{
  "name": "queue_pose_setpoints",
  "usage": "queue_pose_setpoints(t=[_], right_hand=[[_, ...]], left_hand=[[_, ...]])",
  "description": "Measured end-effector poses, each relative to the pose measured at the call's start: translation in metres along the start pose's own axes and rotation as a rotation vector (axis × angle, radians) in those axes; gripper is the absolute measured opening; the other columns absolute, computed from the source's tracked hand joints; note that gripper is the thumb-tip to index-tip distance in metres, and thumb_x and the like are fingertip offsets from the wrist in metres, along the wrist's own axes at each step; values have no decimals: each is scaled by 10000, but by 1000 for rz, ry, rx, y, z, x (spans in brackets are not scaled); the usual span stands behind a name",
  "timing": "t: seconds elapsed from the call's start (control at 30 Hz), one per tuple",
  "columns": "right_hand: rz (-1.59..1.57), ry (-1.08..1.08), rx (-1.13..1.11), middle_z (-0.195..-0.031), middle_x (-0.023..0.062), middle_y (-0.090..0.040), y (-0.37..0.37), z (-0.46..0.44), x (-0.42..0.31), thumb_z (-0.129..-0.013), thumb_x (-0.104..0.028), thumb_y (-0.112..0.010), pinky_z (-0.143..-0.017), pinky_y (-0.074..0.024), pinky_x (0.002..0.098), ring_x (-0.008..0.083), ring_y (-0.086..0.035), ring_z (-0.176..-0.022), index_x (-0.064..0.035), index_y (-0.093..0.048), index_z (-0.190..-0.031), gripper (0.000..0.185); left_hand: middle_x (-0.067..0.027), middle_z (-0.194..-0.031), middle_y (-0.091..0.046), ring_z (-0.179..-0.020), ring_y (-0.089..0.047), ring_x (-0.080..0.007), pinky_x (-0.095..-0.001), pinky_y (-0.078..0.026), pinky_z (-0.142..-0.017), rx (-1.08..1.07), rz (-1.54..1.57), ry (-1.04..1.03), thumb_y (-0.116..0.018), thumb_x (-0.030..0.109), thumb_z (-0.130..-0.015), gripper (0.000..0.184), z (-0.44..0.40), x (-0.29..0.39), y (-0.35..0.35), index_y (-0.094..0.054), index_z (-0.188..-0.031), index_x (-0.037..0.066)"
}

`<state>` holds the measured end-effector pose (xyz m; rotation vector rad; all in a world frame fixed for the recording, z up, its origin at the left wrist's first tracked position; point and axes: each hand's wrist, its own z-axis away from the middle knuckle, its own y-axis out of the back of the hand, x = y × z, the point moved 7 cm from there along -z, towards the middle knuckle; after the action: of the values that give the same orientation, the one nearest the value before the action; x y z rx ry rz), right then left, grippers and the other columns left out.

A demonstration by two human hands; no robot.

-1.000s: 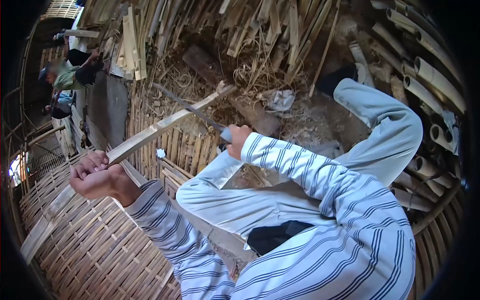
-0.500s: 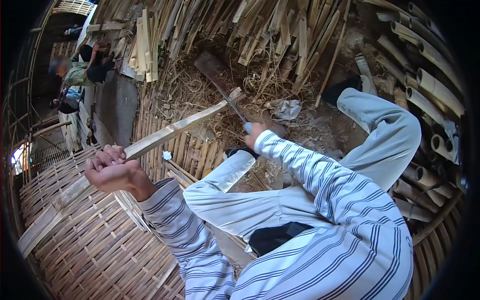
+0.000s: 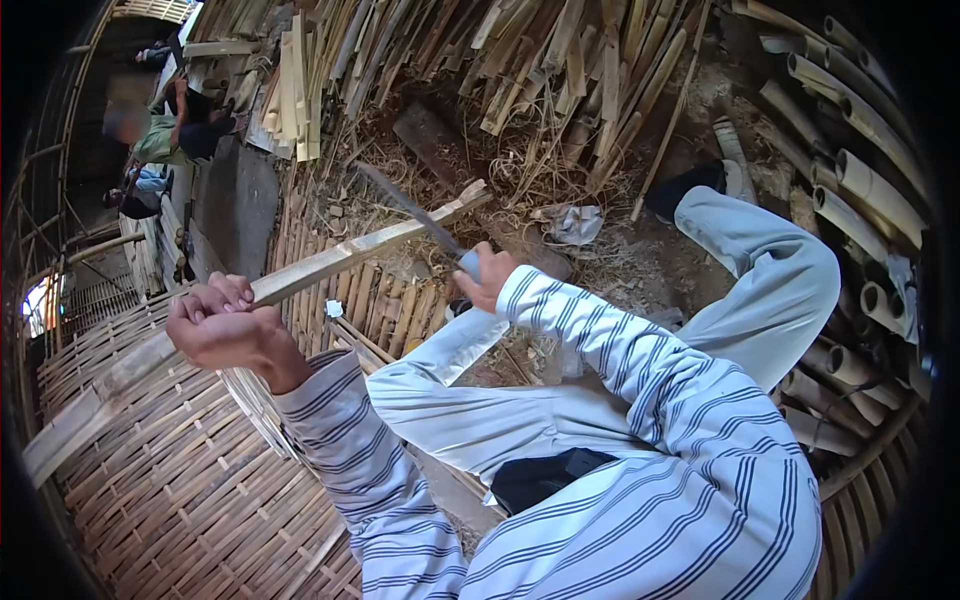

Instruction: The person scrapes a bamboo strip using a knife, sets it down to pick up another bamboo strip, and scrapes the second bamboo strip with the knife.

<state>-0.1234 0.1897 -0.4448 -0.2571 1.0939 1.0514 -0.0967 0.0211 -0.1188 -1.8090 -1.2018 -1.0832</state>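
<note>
My left hand [image 3: 230, 325] is closed around a long split bamboo piece [image 3: 350, 252], which slants from the lower left up toward the middle. In my right hand [image 3: 492, 275] is the blue handle of a knife [image 3: 408, 207]. Its long, narrow blade crosses the bamboo near the far end, pointing up and left; whether the edge touches the bamboo I cannot tell. Beyond the blade, a dark flat slab [image 3: 425, 140] lies among shavings on the ground.
Split bamboo strips [image 3: 560, 60] are heaped at the top. Bamboo tubes [image 3: 880, 190] are stacked on the right. Woven bamboo matting [image 3: 200, 470] spreads at lower left. A crumpled plastic piece [image 3: 575, 224] lies near my feet. Another person [image 3: 165, 140] sits at upper left.
The knife has moved left along the bamboo, toward my left hand, and its blade now points further left. My right hand has shifted slightly left and down. My left hand keeps its grip.
</note>
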Motion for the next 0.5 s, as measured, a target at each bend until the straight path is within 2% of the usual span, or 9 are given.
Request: queue_pose_setpoints(t=[0.03,0.07,0.13,0.2,0.27,0.4,0.43,0.5], right_hand=[[18,7,17,-909,310,-607,-3,-7,13,-822,-446,-573,-792,-490,466,464,-600,-857,54,-428,-1115,598],[43,4,22,-919,303,-610,-8,-16,29,-832,-468,-561,-784,-494,463,452,-605,-867,23,-464,-1104,570],[68,-46,-45,-1025,274,-605,-10,-23,63,-831,-517,-543,-853,-474,440,418,-591,-964,-16,-501,-1142,592],[45,-143,-39,-1099,208,-608,-10,-25,105,-807,-554,-557,-913,-449,405,379,-573,-1033,-88,-538,-1186,601],[44,-227,-76,-1140,188,-598,-17,-27,145,-806,-561,-553,-934,-440,392,362,-564,-1066,-96,-519,-1223,626],[55,-233,30,-1096,221,-600,-1,-12,137,-833,-532,-540,-895,-451,420,398,-565,-1028,-67,-495,-1203,596],[55,-196,74,-1066,290,-580,4,-9,129,-851,-508,-515,-895,-445,458,439,-557,-1016,-57,-490,-1148,540],[67,-214,119,-1035,303,-585,13,7,107,-851,-512,-513,-879,-451,470,446,-559,-1004,-39,-493,-1142,555]], left_hand=[[8,-424,-184,-355,-195,-108,-249,-213,-371,0,-11,1,-348,225,-831,339,-1,0,-3,-215,-523,176],[7,-422,-182,-354,-187,-104,-247,-205,-366,-3,-2,-8,-336,219,-837,342,-1,1,-5,-211,-522,174],[5,-418,-177,-352,-172,-95,-242,-190,-356,-14,22,-29,-311,205,-850,349,-1,2,-14,-202,-520,170],[12,-413,-180,-360,-167,-93,-242,-170,-365,-24,15,-28,-314,218,-861,378,-1,1,-21,-198,-504,171],[17,-410,-180,-361,-167,-92,-244,-162,-371,-35,8,-26,-319,229,-868,394,-1,1,-30,-199,-497,172],[19,-417,-165,-370,-173,-98,-245,-181,-389,-39,14,-63,-347,224,-871,409,5,4,-43,-189,-496,187],[15,-420,-179,-377,-196,-104,-254,-206,-402,8,32,-57,-376,221,-861,415,4,3,-45,-196,-490,174],[13,-420,-197,-379,-217,-108,-262,-221,-409,20,26,-46,-394,228,-855,420,2,3,-50,-207,-485,160]])
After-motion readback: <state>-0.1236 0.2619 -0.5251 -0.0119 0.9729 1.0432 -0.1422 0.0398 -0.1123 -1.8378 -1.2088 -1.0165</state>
